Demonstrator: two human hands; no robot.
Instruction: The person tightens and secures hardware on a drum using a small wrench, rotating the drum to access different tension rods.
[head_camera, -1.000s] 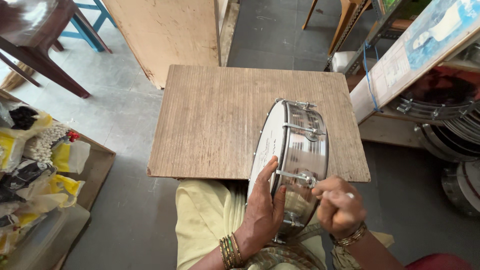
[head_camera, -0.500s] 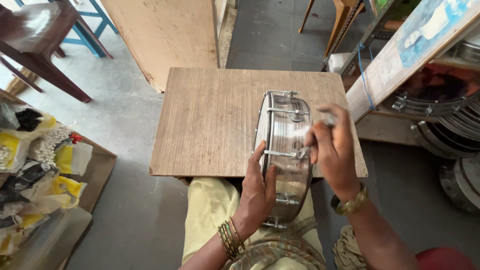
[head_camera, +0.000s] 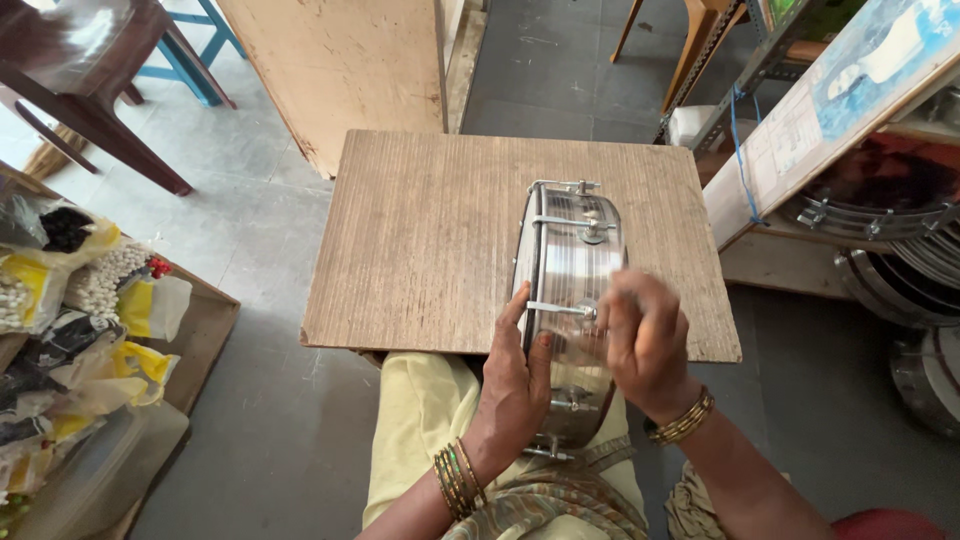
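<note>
On the wooden board, drum on edge between both hands' grip

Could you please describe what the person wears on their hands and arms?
Both forearms are bare, with no sleeves in view. The left hand has a stack of thin bangles at the wrist, mostly gold with a green one among them. The right hand has a few gold bangles at its wrist. No rings can be made out.
</note>
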